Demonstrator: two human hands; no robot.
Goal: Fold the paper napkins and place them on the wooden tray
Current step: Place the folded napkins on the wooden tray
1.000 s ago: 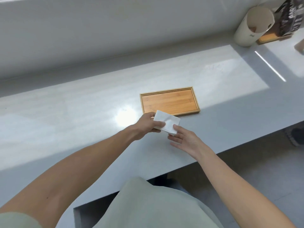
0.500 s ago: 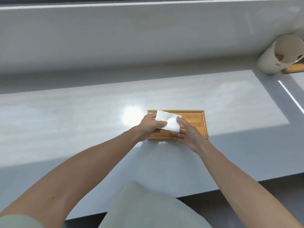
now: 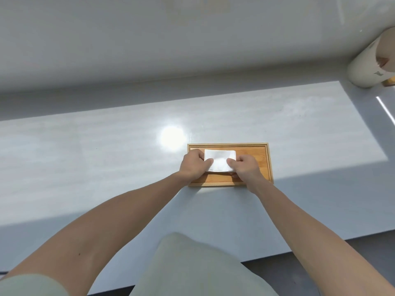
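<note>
Spanning the whole width, pale grey counter [image 3: 106, 159], glossy, with a round glare spot at 11 o'clock from tray. Lying flat on counter just right of centre, wooden tray [image 3: 269, 165], long side across, raised rim all round. Standing far off at 2 o'clock from tray, cream cylinder [image 3: 367, 67], tilted in the wide lens. Closed on left end of napkin, left hand [image 3: 193, 165], thumb on top. Closed on right end, right hand [image 3: 245, 167], thumb likewise on top. Held between both hands over tray's left half, napkin [image 3: 220, 160], white, folded to a small rectangle; resting or just above the wood, cannot tell.
</note>
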